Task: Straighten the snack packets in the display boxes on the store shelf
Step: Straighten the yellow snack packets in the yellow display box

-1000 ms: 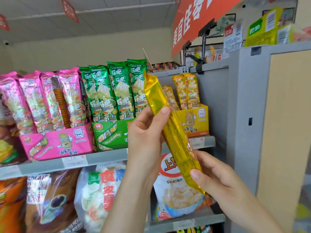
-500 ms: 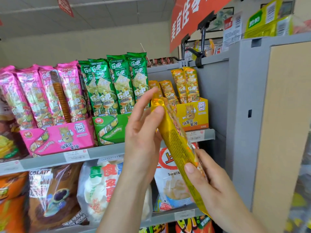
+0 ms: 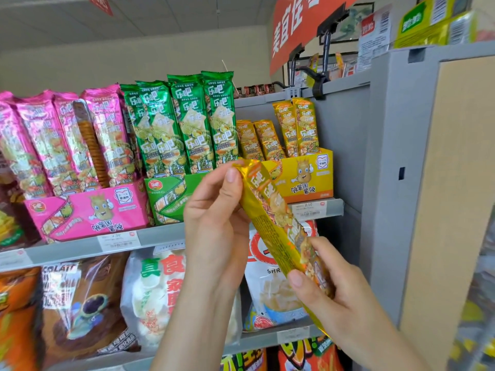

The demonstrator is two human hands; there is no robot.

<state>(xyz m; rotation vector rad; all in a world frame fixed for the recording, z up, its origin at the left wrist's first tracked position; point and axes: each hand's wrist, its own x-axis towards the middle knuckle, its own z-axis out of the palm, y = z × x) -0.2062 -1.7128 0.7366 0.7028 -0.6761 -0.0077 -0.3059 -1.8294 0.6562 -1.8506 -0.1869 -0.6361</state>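
Observation:
A long yellow snack packet (image 3: 270, 212) slants in front of the shelf, top end up left. My left hand (image 3: 217, 210) pinches its top end between thumb and fingers. My right hand (image 3: 329, 287) grips its lower end. Behind it stands the yellow display box (image 3: 308, 178) with several yellow packets (image 3: 294, 129) upright, the two on the right taller. Left of it a green display box (image 3: 168, 196) holds green packets (image 3: 187, 121), and a pink display box (image 3: 88, 210) holds pink packets (image 3: 59, 140).
The grey shelf edge (image 3: 150, 236) carries price tags. Big snack bags (image 3: 158, 295) fill the shelf below. A grey upright panel (image 3: 385, 183) bounds the shelf on the right. An orange banner (image 3: 300, 25) hangs on clips above.
The yellow packet has come down and turned its printed face toward me. My left hand shifted from its middle to its top end; my right hand stays at the lower end.

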